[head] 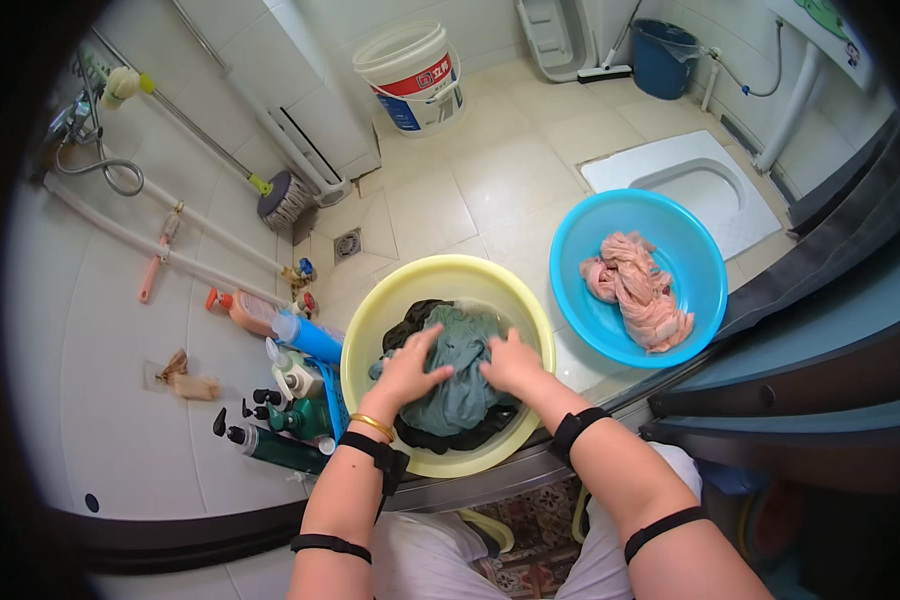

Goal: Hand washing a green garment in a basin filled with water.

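Before me a yellow plastic basin [447,271] holds wet laundry and some water. On top lies a grey-green garment [456,386], bunched and soaked. Dark garments [457,442] show below and around it. My left hand [412,369] rests over the left side of the green cloth with its fingers spread. On the opposite side my right hand [511,360] touches the cloth, fingers apart and bent downward. Neither hand clearly grips the fabric. To the right a blue plastic basin [637,206] contains a twisted pink garment [634,289].
Several pump bottles [292,420] and a blue basket [332,394] crowd the yellow basin's left side. A squat toilet [682,172] lies behind the blue basin. Farther back stand a white paint bucket [412,82], a mop [283,199] and a dark blue bin [664,64]. A metal door sill [487,480] runs in front.
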Tool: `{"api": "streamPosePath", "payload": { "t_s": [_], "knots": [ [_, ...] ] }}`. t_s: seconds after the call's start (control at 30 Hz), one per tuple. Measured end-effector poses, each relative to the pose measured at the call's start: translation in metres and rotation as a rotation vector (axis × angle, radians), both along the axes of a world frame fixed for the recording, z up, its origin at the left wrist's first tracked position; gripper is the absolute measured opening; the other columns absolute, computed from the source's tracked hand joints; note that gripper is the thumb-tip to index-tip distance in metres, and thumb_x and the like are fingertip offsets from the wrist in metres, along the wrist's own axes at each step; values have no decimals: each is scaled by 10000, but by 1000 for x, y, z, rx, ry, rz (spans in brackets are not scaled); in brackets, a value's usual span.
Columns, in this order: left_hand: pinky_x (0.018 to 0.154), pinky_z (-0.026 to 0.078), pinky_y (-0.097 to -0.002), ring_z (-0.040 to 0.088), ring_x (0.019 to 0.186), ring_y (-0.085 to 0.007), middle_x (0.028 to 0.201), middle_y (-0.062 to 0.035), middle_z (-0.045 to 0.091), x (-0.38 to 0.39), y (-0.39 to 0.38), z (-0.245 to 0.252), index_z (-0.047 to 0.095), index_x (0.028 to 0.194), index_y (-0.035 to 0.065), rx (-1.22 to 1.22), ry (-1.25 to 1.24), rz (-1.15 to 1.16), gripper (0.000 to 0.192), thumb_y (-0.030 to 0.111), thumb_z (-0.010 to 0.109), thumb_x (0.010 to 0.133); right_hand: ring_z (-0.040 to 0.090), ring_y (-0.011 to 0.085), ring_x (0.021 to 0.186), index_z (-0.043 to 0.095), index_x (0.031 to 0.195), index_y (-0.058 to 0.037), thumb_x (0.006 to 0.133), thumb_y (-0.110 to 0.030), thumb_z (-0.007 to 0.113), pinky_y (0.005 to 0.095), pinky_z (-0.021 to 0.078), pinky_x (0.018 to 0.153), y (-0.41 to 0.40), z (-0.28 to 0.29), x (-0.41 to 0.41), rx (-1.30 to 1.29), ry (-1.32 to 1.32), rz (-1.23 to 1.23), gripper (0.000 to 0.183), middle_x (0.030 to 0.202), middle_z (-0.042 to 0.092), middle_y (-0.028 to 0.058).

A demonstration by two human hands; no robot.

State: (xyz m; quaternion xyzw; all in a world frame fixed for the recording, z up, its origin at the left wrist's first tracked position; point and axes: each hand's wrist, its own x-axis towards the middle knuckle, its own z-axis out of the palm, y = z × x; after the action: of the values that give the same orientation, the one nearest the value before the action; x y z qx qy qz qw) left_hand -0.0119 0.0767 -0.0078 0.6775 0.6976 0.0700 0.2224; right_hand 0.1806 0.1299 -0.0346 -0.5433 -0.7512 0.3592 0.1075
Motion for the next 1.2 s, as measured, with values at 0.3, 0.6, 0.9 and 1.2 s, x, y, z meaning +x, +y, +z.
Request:
{"api": "streamPosePath", "payload": {
  "t_s": [0.3, 0.6, 0.9, 1.2],
  "knots": [
    [1060, 268, -454, 332, 1271, -383, 1441, -219, 263, 50, 17, -44, 423, 1339, 117, -32, 176, -149, 660, 260, 638, 732, 396, 340, 1258, 342, 1378, -74, 826, -230, 589, 411, 411, 953, -6, -58, -12, -106, -255, 116, 625, 1440, 293, 165],
    [1064, 256, -468, 310, 1290, -365, 1458, -196, 264, 33, 33, -90, 341, 1393, 128, -150, 240, -519, 542, 335, 366, 892, 585, 272, 1075, 612, 1122, -62, 887, -206, 488, 360, 472, 864, 15, -68, -27, -352, -402, 50, 302, 1192, 587, 125],
    [1058, 264, -467, 301, 1283, -383, 1434, -177, 314, 39, 72, -97, 333, 1395, 109, -440, 417, -528, 543, 380, 321, 925, 562, 282, 992, 464, 1149, -85, 844, -220, 547, 357, 457, 831, 9, -96, -38, -93, -359, -172, 343, 1108, 558, 137],
    [953, 407, -356, 530, 1106, -326, 1179, -200, 564, 13, 84, -111, 537, 1158, -5, -335, -410, 171, 639, 267, 774, 631, 483, 337, 1134, 500, 1191, -61, 854, -125, 486, 401, 449, 911, 9, -94, -29, -32, -319, -1, 343, 1272, 456, 174]
  ]
}}
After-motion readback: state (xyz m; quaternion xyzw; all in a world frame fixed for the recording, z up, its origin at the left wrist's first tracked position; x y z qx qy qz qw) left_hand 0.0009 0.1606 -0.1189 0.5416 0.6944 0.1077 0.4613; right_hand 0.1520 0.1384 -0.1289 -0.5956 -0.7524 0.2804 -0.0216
